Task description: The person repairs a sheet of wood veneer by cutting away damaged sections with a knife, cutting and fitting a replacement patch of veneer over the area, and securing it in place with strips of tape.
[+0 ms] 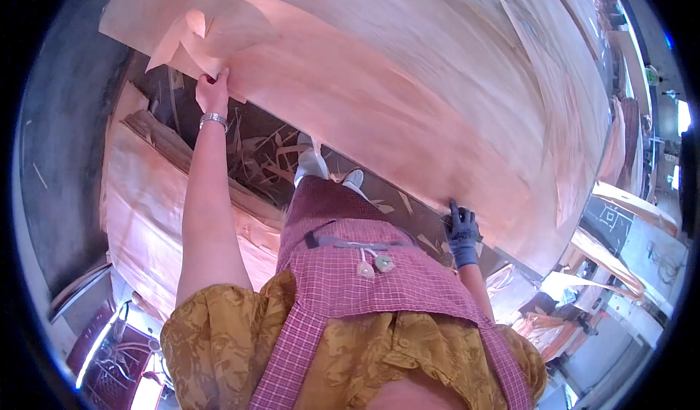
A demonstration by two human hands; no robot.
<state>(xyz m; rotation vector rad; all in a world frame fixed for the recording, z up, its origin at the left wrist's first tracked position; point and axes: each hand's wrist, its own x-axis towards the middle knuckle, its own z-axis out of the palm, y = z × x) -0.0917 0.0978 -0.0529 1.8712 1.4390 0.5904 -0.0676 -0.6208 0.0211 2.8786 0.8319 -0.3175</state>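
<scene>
A wide stack of thin wood veneer (408, 53) fills the upper view, its top surface wavy. Along the near edge lies a pinkish veneer sheet (350, 96), curled up at its left end. My bare left hand (214, 93), with a metal band on the wrist, is closed on the edge of this sheet just below the curl. Far to the right, my right hand (461, 231) wears a dark grey-blue glove. Its fingers are bent over the same near edge, closed on the sheet; the thumb is not clearly visible.
Another veneer pile (149, 206) stands at my left, behind my arm. Torn veneer scraps (259, 147) litter the floor around my shoes (312, 164). Loose strips (605, 260) stick out at the right. A bicycle-like wheel (120, 362) shows at lower left.
</scene>
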